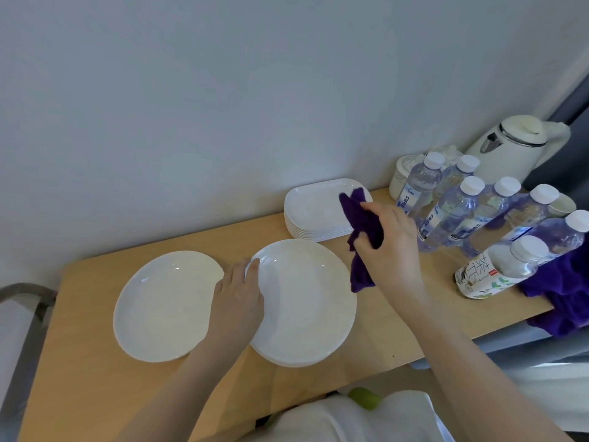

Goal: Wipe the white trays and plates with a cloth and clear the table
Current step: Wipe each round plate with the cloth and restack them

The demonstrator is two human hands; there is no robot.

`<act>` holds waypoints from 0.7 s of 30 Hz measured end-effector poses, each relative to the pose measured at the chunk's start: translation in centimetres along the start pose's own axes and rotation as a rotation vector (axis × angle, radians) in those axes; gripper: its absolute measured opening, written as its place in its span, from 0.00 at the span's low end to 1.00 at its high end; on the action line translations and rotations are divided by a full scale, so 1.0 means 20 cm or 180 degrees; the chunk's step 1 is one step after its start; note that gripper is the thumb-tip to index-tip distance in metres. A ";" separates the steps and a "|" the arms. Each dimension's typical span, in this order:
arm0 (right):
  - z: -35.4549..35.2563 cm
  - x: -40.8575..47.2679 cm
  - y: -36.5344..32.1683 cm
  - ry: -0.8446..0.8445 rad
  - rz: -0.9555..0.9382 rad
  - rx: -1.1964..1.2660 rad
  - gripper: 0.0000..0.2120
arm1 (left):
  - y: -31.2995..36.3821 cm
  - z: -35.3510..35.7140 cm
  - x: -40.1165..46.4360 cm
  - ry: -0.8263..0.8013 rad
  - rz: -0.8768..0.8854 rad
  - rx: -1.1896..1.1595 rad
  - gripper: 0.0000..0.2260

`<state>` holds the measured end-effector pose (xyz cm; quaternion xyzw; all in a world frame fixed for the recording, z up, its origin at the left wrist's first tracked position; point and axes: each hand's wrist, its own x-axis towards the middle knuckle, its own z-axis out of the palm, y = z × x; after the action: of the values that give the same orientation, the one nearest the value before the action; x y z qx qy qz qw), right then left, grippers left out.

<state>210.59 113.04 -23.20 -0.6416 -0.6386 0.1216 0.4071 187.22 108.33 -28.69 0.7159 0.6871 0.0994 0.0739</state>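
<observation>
A stack of round white plates (306,301) sits mid-table, and my left hand (239,291) grips the left rim of the top plate, thumb on its upper face. To the left lies a single white plate (165,304). My right hand (392,244) holds a bunched purple cloth (363,224) in the air, above the right edge of the stack. Behind it stands a stack of white rectangular trays (314,210) against the wall.
Several water bottles (452,212) crowd the right of the wooden table (95,378), with a tea bottle (497,269) lying in front and a white kettle (513,145) behind. Another purple cloth (561,298) hangs over the right edge. A grey chair (28,301) stands at left.
</observation>
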 end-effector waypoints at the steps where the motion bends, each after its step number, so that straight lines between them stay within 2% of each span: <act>1: 0.00 0.00 -0.07 -0.0045 -0.0158 0.0086 0.22 | -0.01 0.00 0.00 0.0024 0.0033 -0.0100 0.23; 4: 0.07 -0.04 -0.20 -0.0533 -0.0400 0.0104 0.22 | -0.03 0.00 0.02 0.0049 0.0018 -0.0414 0.22; 8: 0.26 -0.19 -0.21 -0.1109 -0.0295 -0.0402 0.23 | -0.05 0.00 0.03 0.0072 -0.0046 -0.0677 0.21; 12: 0.38 -0.28 -0.13 -0.1095 -0.0139 -0.0897 0.22 | -0.07 0.01 0.02 -0.0004 -0.0027 -0.0801 0.24; 15: 0.44 -0.27 -0.09 -0.1078 0.0109 -0.0791 0.20 | -0.10 0.02 0.02 -0.0049 -0.0067 -0.0966 0.25; 21: 0.55 -0.28 -0.12 -0.1335 -0.0031 -0.0586 0.22 | -0.12 0.01 0.03 -0.0033 -0.0176 -0.1488 0.20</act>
<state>200.67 111.63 -30.63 -0.6337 -0.7207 0.1916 0.2057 184.86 109.00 -29.41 0.6607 0.6644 0.2501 0.2439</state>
